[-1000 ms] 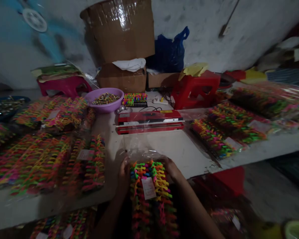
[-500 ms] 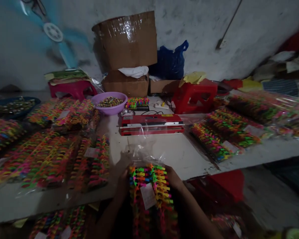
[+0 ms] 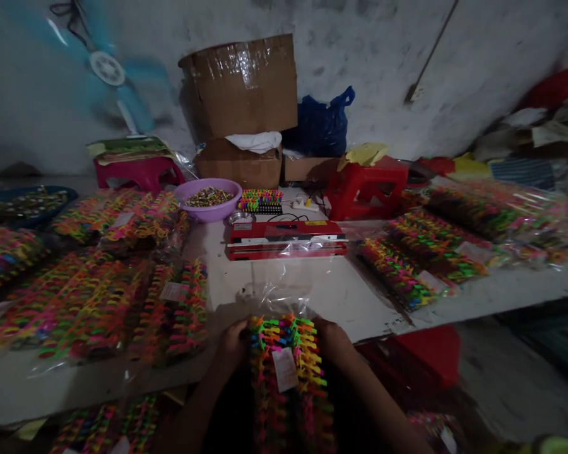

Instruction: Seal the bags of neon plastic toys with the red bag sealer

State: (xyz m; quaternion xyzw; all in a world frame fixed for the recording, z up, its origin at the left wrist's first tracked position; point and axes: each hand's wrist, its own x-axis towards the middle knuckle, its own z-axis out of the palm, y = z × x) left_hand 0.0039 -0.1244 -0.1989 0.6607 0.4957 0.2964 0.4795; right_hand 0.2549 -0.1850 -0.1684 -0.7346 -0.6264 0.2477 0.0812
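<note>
A clear plastic bag packed with rows of small colourful plastic pieces (image 3: 307,359) is held between my two hands at the front edge of the table. My left hand (image 3: 235,340) grips its left side near the top, and my right hand (image 3: 334,340) grips the right side; the fingertips are partly hidden by the bag. A white paper label (image 3: 284,369) shows inside. The bag's loose clear end reaches forward over the table toward a red heat sealer (image 3: 286,238), whose front strip it seems to overlap.
Similar filled bags lie at left (image 3: 89,302) and right (image 3: 435,252). Behind the sealer are a purple basin of small pieces (image 3: 208,197), a red stool (image 3: 369,189), cardboard boxes (image 3: 239,88) and a blue bag (image 3: 322,126). A blue fan (image 3: 107,68) stands back left.
The view has tilted up slightly. Both hands still hold the bag, which has shifted slightly rightward in the view, and more of my left hand shows. The sealer and surrounding bags look unmoved.
</note>
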